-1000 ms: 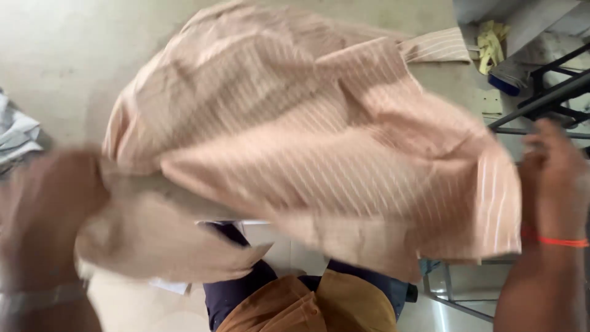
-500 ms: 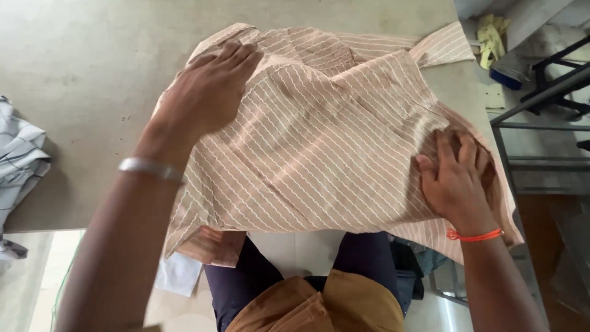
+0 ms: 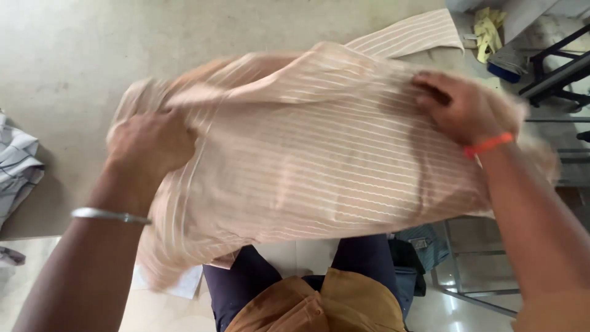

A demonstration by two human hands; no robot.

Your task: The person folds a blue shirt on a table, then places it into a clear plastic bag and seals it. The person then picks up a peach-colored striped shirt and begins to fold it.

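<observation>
The soft, light peach striped cotton shirt (image 3: 319,166) hung over the grey table (image 3: 61,55), bunched in the closed left hand (image 3: 150,144) at 9 o'clock and right hand (image 3: 458,107) at 3 o'clock, likely best held by its edges.

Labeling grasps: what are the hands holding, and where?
Both grip the peach striped shirt: left hand at its left edge, right hand at its upper right.

No package, label, sign or screen can be made out in the head view; nothing of that kind is seen on the table, on the floor or beside the metal frames at the right.
</observation>
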